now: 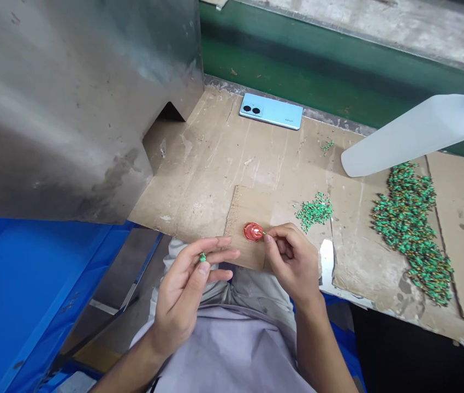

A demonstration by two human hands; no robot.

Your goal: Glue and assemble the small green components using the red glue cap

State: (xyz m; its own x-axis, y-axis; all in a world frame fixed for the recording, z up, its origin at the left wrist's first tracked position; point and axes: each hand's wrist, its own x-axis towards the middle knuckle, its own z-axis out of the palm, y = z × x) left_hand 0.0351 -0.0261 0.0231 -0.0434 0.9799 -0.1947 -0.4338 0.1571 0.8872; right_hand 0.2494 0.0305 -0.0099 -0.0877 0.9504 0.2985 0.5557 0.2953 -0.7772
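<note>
My left hand (183, 289) is raised above my lap, with a tiny green component (202, 257) held between its thumb and fingers. My right hand (291, 262) pinches a thin green-tipped part, whose tip touches a small round red dish (253, 231). The dish is coated with glossy red paste and sits on a loose cardboard piece (248, 218). To the right of my right hand lies a small heap of green components (314, 212). A much larger heap of green, gold-legged components (408, 234) spreads farther right.
Cardboard (232, 164) covers the bench, with a light blue smartphone (271, 111) at the back. A white plastic scraper with a blue handle (416, 134) overhangs at right. A steel housing (72, 109) looms at left, above a blue plastic crate (31, 284).
</note>
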